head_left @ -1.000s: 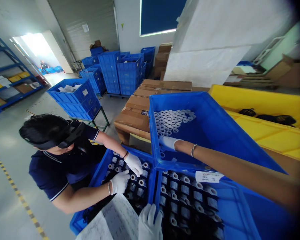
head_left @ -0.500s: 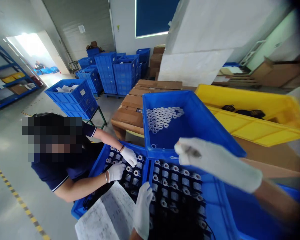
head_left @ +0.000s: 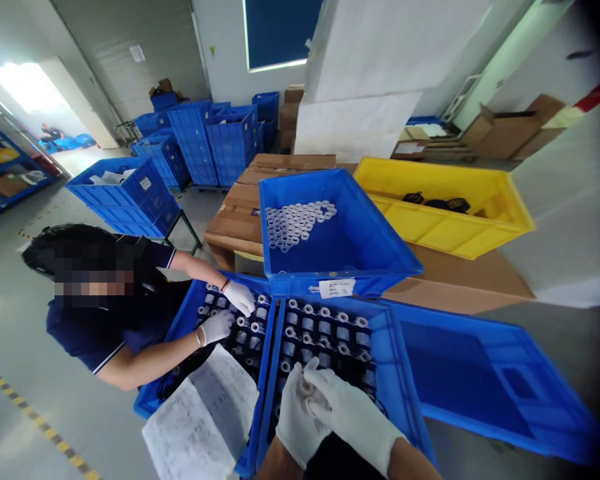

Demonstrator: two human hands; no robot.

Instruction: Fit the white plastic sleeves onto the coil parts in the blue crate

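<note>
Both my hands wear white gloves and meet low in the middle. My left hand (head_left: 295, 420) and my right hand (head_left: 355, 415) are closed together on a small white ring (head_left: 307, 387). They hover over a blue crate (head_left: 399, 373) packed with several black spools (head_left: 325, 330) that have white cores and labels. Behind it, a higher blue crate (head_left: 380, 240) holds a cluster of white rings (head_left: 297, 223) in its far left corner and carries a white label (head_left: 336, 288) on its front wall.
A co-worker in a dark shirt (head_left: 87, 330) crouches at the left, with gloved hands (head_left: 227, 312) in a second crate of spools (head_left: 180, 327). Printed papers (head_left: 200, 420) lie on its near end. A blue crate (head_left: 485, 383) sits right, a yellow crate (head_left: 450, 230) and cardboard boxes (head_left: 240, 213) behind.
My right hand has come back from the upper crate, down to my left hand over the spool crate, bringing a small white ring. The view has tilted down and right.
</note>
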